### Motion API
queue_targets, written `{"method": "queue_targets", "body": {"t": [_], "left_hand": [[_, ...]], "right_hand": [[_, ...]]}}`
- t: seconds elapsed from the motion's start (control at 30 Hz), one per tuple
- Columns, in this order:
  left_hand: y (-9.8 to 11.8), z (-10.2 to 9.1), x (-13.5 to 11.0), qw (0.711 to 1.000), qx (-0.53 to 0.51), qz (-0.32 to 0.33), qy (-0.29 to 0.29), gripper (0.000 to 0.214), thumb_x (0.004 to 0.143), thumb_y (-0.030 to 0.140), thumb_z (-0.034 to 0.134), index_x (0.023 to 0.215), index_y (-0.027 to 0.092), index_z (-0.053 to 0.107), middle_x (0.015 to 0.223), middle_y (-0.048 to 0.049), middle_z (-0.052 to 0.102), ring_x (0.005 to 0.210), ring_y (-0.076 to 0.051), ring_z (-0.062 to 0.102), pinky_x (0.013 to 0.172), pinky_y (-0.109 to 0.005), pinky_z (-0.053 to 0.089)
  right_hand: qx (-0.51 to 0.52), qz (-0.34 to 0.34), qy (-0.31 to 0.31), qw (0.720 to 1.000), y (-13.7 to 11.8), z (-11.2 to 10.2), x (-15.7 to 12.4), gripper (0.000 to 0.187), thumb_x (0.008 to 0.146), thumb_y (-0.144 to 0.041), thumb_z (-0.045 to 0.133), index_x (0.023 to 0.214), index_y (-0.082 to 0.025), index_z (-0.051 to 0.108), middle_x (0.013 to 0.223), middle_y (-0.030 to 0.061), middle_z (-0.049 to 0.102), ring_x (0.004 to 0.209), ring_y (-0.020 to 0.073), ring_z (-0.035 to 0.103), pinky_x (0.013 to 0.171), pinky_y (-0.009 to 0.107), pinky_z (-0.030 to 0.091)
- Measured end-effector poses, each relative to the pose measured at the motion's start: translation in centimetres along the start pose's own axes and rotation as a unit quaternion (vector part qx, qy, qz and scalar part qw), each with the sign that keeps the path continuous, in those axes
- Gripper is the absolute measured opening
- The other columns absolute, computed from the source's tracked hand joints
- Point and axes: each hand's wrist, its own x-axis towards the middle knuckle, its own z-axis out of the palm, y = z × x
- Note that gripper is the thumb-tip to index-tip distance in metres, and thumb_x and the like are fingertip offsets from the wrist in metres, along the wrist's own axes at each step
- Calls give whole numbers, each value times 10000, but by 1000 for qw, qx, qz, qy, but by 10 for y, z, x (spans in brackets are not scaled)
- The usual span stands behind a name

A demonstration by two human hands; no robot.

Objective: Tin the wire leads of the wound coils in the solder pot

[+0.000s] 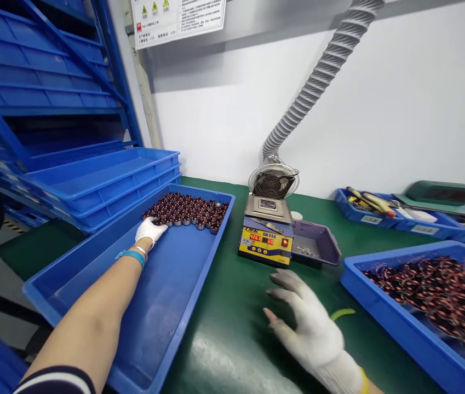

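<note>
My right hand [308, 323] is open – gloved fingers spread apart above the green tabletop [224, 345], just in front of the yellow-fronted machine [265, 245]. My left hand [151, 231], also gloved, reaches into the long blue tray [174, 279] to the left of the machine, its fingers at the near-left edge of the packed dark coils [187, 209]; whether they grip 1 of them, I cannot tell. Those coils crowd the far end of the tray, about level with the machine, and the tray's bare floor on the near side gives my left arm room between the walls.

A strip of green separates the tray's right wall from the machine. In front of the machine that strip widens, and my right hand has space there until the wall of the right-hand blue tray [405, 335], heaped with wired coils [441, 301]. A curved green piece [343, 313] lies beside my right hand, in front and to the right of the machine.

A purple bin [334, 246] stands against the machine's right side – small blue bins [372, 218] line up farther right. Behind and above the machine hangs a ribbed grey hose [318, 76]; well to its left are stacked blue trays [133, 186].
</note>
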Motion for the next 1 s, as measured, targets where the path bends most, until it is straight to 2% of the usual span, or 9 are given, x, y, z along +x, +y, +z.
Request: {"method": "queue_targets", "body": {"t": [0.13, 0.23, 0.33, 0.4, 0.57, 0.7, 0.8, 0.93, 1.0], "left_hand": [[6, -2, -7, 1000, -15, -10, -3, 300, 837, 349, 569, 1051, 139, 583, 1075, -72, 602, 976, -198, 580, 854, -417, 473], [21, -7, -17, 998, -39, -23, 33, 289, 832, 348, 576, 1033, 141, 590, 1062, -70, 609, 976, -195, 583, 857, -412, 470], [50, -8, -31, 994, -75, -28, 75, 326, 813, 363, 590, 1018, 109, 580, 1039, -92, 618, 941, -198, 594, 829, -395, 480], [78, -3, -50, 992, -107, -8, 70, 361, 786, 388, 599, 975, 80, 579, 973, -104, 641, 874, -197, 612, 776, -350, 493], [146, 33, -147, 974, -184, 103, -78, 416, 579, 457, 725, 799, 139, 572, 766, -31, 662, 702, -162, 619, 658, -258, 490], [165, 48, -219, 944, -192, 160, -217, 376, 493, 387, 753, 716, 198, 516, 691, -2, 649, 669, -171, 623, 617, -264, 493], [164, 53, -234, 943, -167, 166, -234, 364, 479, 364, 755, 685, 218, 493, 698, -4, 650, 692, -185, 632, 630, -280, 499], [157, 59, -227, 934, -195, 157, -253, 428, 474, 436, 775, 712, 211, 500, 738, -19, 663, 711, -189, 636, 646, -285, 502], [153, 60, -222, 917, -231, 156, -285, 447, 516, 485, 752, 771, 201, 520, 794, -34, 674, 730, -186, 637, 662, -284, 503]], "right_hand": [[68, -10, -15, 998, -24, 29, 4, 230, 719, -211, 572, 947, -202, 537, 1071, 122, 602, 1081, 268, 559, 877, 495, 502], [93, -15, -22, 995, -25, 30, 2, 221, 713, -207, 555, 934, -208, 549, 1049, 104, 617, 1063, 259, 574, 896, 495, 490], [92, 24, -17, 995, -18, 23, -3, 220, 729, -216, 567, 949, -209, 557, 1059, 110, 615, 1072, 260, 570, 899, 481, 492], [97, 66, -9, 993, -15, 20, -4, 259, 740, -231, 581, 996, -207, 552, 1082, 116, 606, 1082, 256, 566, 904, 457, 496], [155, 210, 63, 963, -21, 19, 5, 539, 685, -288, 659, 1177, -191, 462, 1172, 125, 556, 1070, 235, 574, 914, 384, 502], [220, 326, 105, 914, -25, 18, 12, 595, 653, -274, 647, 1204, -218, 429, 1142, 82, 585, 990, 196, 614, 879, 322, 520], [232, 381, 120, 887, -28, 16, 13, 471, 661, -251, 604, 1119, -217, 501, 1064, 55, 628, 958, 190, 626, 871, 311, 516], [266, 391, 136, 871, -26, 15, 16, 387, 636, -211, 613, 1019, -206, 557, 987, 43, 645, 909, 188, 631, 859, 319, 512], [332, 399, 144, 843, -18, 13, 22, 403, 616, -202, 636, 1010, -198, 552, 979, 46, 643, 888, 182, 633, 835, 313, 519]]}}
